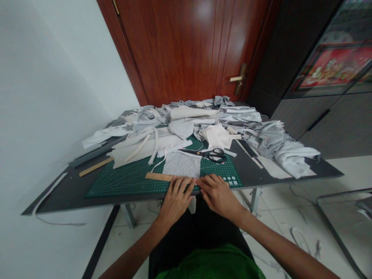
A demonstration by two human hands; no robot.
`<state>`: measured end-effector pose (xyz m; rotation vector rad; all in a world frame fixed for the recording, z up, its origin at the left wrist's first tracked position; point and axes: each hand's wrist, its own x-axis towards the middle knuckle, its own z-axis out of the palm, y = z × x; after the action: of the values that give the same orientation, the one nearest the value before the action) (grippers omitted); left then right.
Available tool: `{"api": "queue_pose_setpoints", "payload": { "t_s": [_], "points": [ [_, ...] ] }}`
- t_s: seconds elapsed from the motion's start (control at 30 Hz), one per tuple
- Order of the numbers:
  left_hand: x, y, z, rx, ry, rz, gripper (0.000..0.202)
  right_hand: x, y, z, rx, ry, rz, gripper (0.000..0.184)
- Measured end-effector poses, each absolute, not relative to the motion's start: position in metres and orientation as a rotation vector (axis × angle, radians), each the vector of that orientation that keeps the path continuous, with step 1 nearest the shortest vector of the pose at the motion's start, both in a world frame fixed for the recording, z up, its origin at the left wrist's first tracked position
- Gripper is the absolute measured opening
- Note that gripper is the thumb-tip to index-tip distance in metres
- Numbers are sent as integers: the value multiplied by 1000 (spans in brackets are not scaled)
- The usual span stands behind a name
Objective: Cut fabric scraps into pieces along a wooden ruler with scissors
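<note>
A light grey cloth piece [181, 164] lies on the green cutting mat [124, 180] near the table's front edge. Across its near side runs a wooden ruler [158, 176]. My left hand [178, 195] rests over the ruler, its fingers stretched out and pressing down. Close beside it, my right hand [216, 193] has bent fingers gathered at the cloth's near right corner, its fingertips almost touching the left hand; what they pinch, if anything, is hidden. A pale strip [192, 205] hangs below the edge between my hands. Black-handled scissors [213, 154] lie just beyond the cloth.
Heaps of grey and white cloth [194, 116] cover the back of the dark table [69, 193], with more cloth [293, 153] at the right. A wooden strip [95, 166] lies at left. Small white pieces [229, 180] sit beside my right hand. Behind stands a wooden door [186, 50].
</note>
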<state>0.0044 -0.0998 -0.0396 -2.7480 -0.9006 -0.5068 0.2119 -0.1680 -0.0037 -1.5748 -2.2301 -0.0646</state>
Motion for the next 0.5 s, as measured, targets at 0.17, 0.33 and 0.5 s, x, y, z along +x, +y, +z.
{"api": "queue_pose_setpoints", "payload": {
  "t_s": [0.17,0.33,0.5],
  "points": [
    [3,-96,-48,-2667,-825,-447,59,233,-151,7,-1446,-2288,1,26],
    [2,-93,-56,-2591,-812,-457,63,288,-102,12,-1558,-2083,-162,27],
    [5,-96,-63,-2525,-848,-532,61,311,-69,17,-1968,-2226,-193,30]
  ]
}}
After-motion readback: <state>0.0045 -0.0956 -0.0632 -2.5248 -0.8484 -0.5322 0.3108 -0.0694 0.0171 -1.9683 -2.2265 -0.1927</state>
